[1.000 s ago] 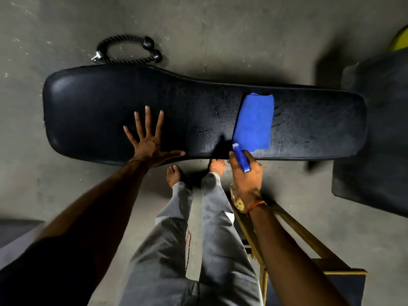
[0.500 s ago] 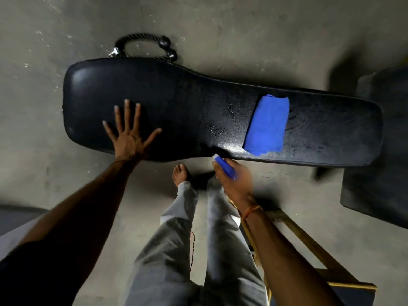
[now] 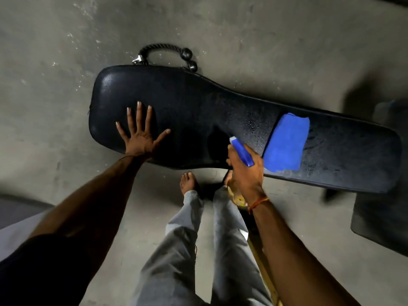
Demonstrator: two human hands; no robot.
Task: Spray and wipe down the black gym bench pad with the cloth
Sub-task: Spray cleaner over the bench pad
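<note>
Spray bottle held over the black bench pad

The left hand (image 3: 141, 134) lies flat with fingers spread on the wide end of the bench pad (image 3: 198, 111). The right hand (image 3: 245, 173) grips the blue spray bottle (image 3: 241, 151) above the pad's near edge. The blue cloth (image 3: 286, 143) lies on the wet pad, just beside the bottle.

Left hand (image 3: 141, 138) lay flat, fingers (image 3: 139, 113) splayed, arm straight out; right hand (image 3: 245, 171) was curled closed around a blue spray bottle (image 3: 241, 152), arm extended, thread band at wrist.
</note>
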